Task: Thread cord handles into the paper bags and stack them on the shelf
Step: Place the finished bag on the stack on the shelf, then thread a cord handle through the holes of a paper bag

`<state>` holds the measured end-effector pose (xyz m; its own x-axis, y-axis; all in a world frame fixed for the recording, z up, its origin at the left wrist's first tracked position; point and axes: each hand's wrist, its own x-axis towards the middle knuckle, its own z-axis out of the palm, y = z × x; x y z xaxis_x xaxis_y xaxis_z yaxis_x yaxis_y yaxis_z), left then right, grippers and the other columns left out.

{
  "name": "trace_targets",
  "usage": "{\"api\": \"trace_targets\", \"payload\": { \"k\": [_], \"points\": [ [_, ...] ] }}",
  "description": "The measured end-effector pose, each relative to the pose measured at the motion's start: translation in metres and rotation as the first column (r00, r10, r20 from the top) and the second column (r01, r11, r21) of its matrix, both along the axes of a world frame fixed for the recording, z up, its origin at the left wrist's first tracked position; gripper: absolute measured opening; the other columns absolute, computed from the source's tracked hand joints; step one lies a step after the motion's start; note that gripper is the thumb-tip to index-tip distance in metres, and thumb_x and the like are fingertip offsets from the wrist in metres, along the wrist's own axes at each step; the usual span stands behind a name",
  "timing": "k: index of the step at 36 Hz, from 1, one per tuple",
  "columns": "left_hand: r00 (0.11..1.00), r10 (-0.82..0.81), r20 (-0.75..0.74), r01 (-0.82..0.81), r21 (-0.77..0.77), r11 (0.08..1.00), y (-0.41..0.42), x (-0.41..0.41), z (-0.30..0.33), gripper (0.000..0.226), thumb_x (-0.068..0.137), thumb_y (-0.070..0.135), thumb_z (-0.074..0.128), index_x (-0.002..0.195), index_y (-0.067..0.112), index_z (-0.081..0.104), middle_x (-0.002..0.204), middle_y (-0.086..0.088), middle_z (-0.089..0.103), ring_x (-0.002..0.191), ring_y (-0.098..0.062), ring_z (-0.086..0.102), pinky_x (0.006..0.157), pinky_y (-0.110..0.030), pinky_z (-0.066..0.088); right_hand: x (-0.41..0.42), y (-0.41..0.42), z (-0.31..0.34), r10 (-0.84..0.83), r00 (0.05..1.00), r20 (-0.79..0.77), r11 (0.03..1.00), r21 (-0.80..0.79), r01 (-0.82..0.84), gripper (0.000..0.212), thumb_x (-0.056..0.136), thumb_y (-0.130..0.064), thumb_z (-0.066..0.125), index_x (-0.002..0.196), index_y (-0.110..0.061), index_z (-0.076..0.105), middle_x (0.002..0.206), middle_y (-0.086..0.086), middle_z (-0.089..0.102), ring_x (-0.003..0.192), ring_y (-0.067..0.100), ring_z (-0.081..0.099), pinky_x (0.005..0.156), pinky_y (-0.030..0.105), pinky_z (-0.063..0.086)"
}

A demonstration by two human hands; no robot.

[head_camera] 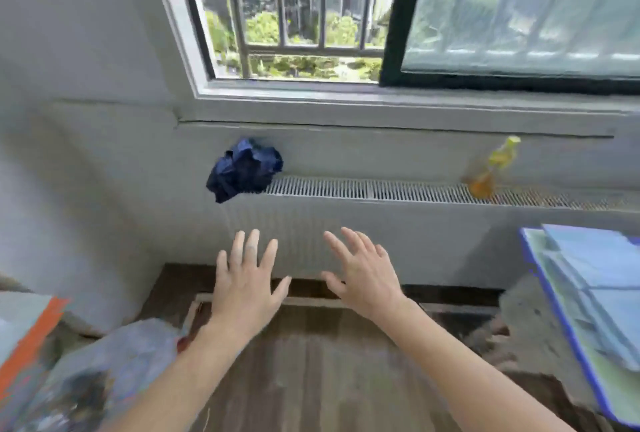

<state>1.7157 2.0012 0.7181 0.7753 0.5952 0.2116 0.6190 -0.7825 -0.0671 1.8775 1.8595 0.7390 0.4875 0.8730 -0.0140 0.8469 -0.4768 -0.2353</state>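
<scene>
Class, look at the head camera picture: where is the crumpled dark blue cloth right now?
The crumpled dark blue cloth sits at the left end of the radiator grille, below the window sill, above and beyond the left hand.

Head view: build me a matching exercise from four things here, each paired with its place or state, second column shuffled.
Column one:
1. crumpled dark blue cloth
2. yellow bottle
3. left hand
4. stack of pale blue sheets

Column two:
A. far right edge of the view
B. open, fingers spread, holding nothing
C. on the left end of the radiator grille
D. further right on the radiator grille, tilted in the view

Pairs: 1-C, 2-D, 3-B, 4-A
</scene>
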Motion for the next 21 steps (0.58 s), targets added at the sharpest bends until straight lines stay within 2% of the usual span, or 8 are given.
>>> {"api": "trace_targets", "payload": {
  "k": [5,7,9,13,17,20,21],
  "points": [
    [0.963,-0.264,-0.053,0.263,-0.025,0.964,-0.067,0.091,-0.007,0.067,0.08,0.054,0.067,0.133,0.015,0.058,0.138,-0.019,0.052,0.129,-0.038,0.048,0.096,-0.054,0.047,0.056,-0.093,-0.014,-0.289,0.957,-0.008,0.957,-0.022,0.288,0.067,0.096,-0.054,0.044,0.153,-0.033,0.016,0.159,0.003,0.021,0.145,0.026,0.023,0.115,0.048,0.029],
    [0.924,-0.377,-0.063,0.376,-0.028,0.926,-0.093,0.127,-0.009,0.063,0.081,0.054,0.061,0.129,0.013,0.062,0.133,-0.02,0.056,0.124,-0.038,0.053,0.091,-0.052,0.051,0.073,-0.126,-0.019,-0.403,0.915,-0.004,0.915,-0.017,0.403,0.068,0.094,-0.053,0.048,0.153,-0.031,0.022,0.157,0.005,0.028,0.142,0.028,0.03,0.109,0.048,0.034],
    [0.875,-0.479,-0.076,0.477,-0.037,0.878,-0.118,0.161,-0.01,0.063,0.079,0.054,0.065,0.126,0.012,0.063,0.13,-0.019,0.059,0.121,-0.037,0.055,0.087,-0.049,0.052,0.089,-0.159,-0.022,-0.507,0.862,0.003,0.861,-0.039,0.507,0.07,0.093,-0.054,0.047,0.154,-0.03,0.021,0.157,0.007,0.028,0.14,0.027,0.032,0.107,0.047,0.036],
    [0.759,-0.645,-0.084,0.642,-0.066,0.764,-0.169,0.228,-0.011,0.067,0.075,0.054,0.072,0.127,0.012,0.062,0.129,-0.017,0.059,0.119,-0.036,0.056,0.083,-0.046,0.054,0.119,-0.221,-0.022,-0.663,0.748,0.031,0.743,-0.093,0.663,0.07,0.096,-0.056,0.04,0.155,-0.032,0.011,0.158,0.006,0.021,0.141,0.026,0.027,0.11,0.045,0.034],
    [0.631,-0.776,-0.008,0.772,-0.098,0.628,-0.218,0.286,-0.012,0.064,0.066,0.051,0.08,0.113,0.009,0.068,0.112,-0.016,0.065,0.099,-0.035,0.063,0.06,-0.041,0.054,0.139,-0.273,-0.014,-0.775,0.625,0.095,0.612,-0.132,0.78,0.069,0.096,-0.055,0.042,0.155,-0.031,0.014,0.154,0.006,0.025,0.136,0.027,0.033,0.105,0.042,0.036],
    [0.51,-0.858,0.062,0.859,-0.094,0.503,-0.253,0.322,-0.015,0.054,0.073,0.054,0.066,0.104,0.009,0.068,0.099,-0.012,0.064,0.085,-0.032,0.062,0.05,-0.038,0.048,0.151,-0.3,-0.01,-0.838,0.529,0.133,0.511,-0.147,0.847,0.067,0.095,-0.053,0.045,0.152,-0.031,0.019,0.15,0.005,0.029,0.132,0.028,0.036,0.1,0.04,0.038],
    [0.476,-0.877,0.07,0.878,-0.095,0.469,-0.264,0.332,-0.015,0.053,0.072,0.053,0.067,0.103,0.01,0.068,0.095,-0.011,0.063,0.082,-0.031,0.061,0.049,-0.038,0.047,0.155,-0.308,-0.009,-0.854,0.5,0.143,0.48,-0.153,0.864,0.067,0.094,-0.053,0.045,0.152,-0.031,0.02,0.15,0.004,0.03,0.132,0.028,0.036,0.099,0.039,0.038]
  ]
}}
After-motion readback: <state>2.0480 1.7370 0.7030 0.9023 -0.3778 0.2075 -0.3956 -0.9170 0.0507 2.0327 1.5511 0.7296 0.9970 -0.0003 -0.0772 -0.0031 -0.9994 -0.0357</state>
